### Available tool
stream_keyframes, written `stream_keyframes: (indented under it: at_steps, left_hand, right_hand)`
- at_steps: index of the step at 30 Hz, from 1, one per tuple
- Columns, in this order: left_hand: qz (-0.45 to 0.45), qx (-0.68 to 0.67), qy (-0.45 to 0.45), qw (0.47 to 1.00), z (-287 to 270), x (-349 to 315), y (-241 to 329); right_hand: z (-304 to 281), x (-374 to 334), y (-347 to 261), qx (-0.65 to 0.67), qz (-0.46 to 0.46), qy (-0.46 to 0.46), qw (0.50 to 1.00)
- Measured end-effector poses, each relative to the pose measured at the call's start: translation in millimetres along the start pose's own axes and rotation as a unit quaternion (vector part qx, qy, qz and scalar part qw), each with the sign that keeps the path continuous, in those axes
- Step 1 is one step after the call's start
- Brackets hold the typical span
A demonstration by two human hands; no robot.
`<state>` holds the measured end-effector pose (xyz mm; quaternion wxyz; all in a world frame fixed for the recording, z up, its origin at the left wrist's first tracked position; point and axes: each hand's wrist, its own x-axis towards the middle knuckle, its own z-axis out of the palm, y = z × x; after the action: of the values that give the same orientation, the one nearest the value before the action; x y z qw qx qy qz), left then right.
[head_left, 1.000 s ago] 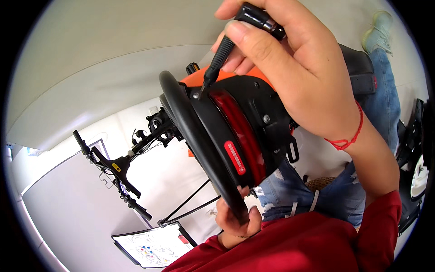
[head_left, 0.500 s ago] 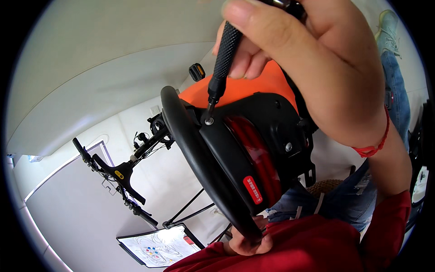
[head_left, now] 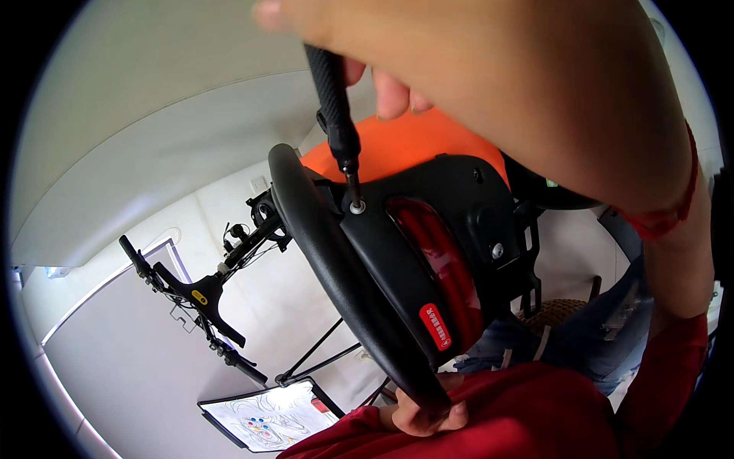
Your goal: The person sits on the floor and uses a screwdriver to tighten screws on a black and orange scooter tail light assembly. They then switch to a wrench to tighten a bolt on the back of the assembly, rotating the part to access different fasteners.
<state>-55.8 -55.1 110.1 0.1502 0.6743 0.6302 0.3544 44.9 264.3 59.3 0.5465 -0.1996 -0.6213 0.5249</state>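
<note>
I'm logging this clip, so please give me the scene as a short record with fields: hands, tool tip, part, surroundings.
Right hand: gripping the black screwdriver
Left hand: around the near end of the curved black bar
Tool tip: at a screw beside the bar
Part: black housing with red lens
Nearby: orange panel, handlebar

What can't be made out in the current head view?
All in the head view:
Tool, upper end: hidden by the right hand.
Right hand, top: cut off by the upper edge; leftmost fingertip blurred.
Fastener, recess: covered by the tool's tip.
Left hand: partly hidden by the black bar.
</note>
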Motion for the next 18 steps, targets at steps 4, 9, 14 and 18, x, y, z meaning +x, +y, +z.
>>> stream_keyframes:
  at_steps: [4, 9, 14, 18]
  left_hand:
    - [-0.019, 0.003, 0.005, 1.0, 2.2, 3.9, 0.6]
    - [-0.119, -0.01, -0.027, 0.992, -2.1, 9.3, 9.9]
    - [-0.182, -0.017, 0.069, 0.981, 11.2, 11.3, 25.3]
    - [-0.161, -0.011, 0.032, 0.986, 6.9, 7.0, 30.8]
  right_hand:
    - [6.4, 8.1, 9.2, 0.008, -0.012, -0.005, 1.0]
    - [2.7, 7.7, 12.4, 0.017, -0.024, -0.003, 1.0]
    - [-4.9, 2.4, 7.2, 0.018, -0.034, 0.01, 0.999]
    - [-8.9, 3.0, 5.4, 0.024, -0.052, 0.005, 0.998]
